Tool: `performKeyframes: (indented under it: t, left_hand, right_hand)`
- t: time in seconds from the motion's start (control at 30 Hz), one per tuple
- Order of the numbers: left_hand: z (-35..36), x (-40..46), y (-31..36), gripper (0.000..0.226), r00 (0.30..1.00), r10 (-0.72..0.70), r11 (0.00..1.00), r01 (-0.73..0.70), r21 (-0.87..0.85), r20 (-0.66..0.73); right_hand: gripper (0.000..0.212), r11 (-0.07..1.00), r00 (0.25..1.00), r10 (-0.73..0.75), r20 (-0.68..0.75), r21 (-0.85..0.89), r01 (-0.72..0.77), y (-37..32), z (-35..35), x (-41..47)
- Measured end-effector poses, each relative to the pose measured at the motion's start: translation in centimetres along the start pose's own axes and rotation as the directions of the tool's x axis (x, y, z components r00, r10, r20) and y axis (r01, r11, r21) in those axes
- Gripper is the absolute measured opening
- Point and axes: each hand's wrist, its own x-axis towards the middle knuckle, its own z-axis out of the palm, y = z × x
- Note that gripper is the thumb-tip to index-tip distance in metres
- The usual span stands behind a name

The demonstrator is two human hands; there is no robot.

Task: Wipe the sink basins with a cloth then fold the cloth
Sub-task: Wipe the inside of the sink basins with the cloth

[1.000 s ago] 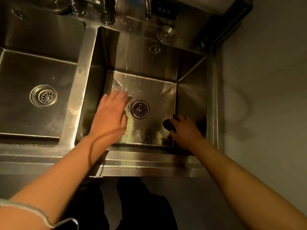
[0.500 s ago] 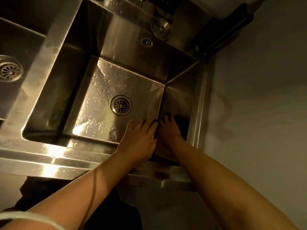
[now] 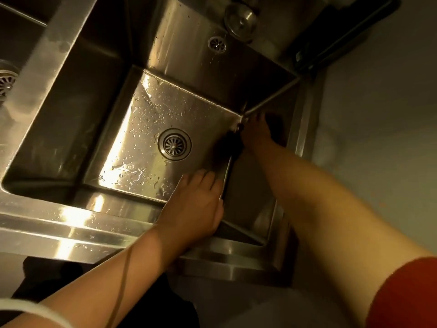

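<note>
A dark cloth (image 3: 230, 144) lies bunched on the wet steel floor of the right-hand basin (image 3: 132, 143), just right of its drain (image 3: 174, 144).

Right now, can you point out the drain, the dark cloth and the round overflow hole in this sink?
drain (image 3: 174, 144): head view, centre of the strainer on the basin floor.
dark cloth (image 3: 230, 144): head view, the dark bunch beside the right hand, at the floor's right edge.
overflow hole (image 3: 216, 44): head view, middle of the small grille on the back wall.
</note>
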Motion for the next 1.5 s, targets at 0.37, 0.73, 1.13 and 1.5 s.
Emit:
performKeyframes:
  t: [0.37, 0.73, 1.13, 1.5]
  left_hand:
    - [-0.5, -0.9, 0.1, 0.031, 0.999, -0.022, 0.999, 0.021, -0.033, -0.023]
    - [-1.5, -3.4, -0.6, 0.026, 0.994, -0.1, 0.992, 0.102, -0.074, 0.033]
    - [-3.8, 1.5, -7.7, 0.053, 0.93, -0.364, 0.86, 0.32, -0.397, -0.04]
    - [-6.4, 4.7, -11.6, 0.035, 0.846, -0.532, 0.462, 0.329, -0.823, 0.039]
  right_hand:
    - [0.06, 0.921, 0.956, -0.199, 0.217, -0.291, 0.257, -5.8, 4.2, -7.4]
    - [0.039, 0.89, 0.903, -0.339, 0.264, -0.22, 0.398, -7.0, 5.3, -12.0]
    - [0.017, 0.514, 0.874, -0.054, -0.482, 0.737, 0.439, -1.6, -5.1, -11.5]
    - [0.03, -0.537, 0.922, 0.133, -0.364, 0.755, 0.375, -10.5, -8.1, -12.3]
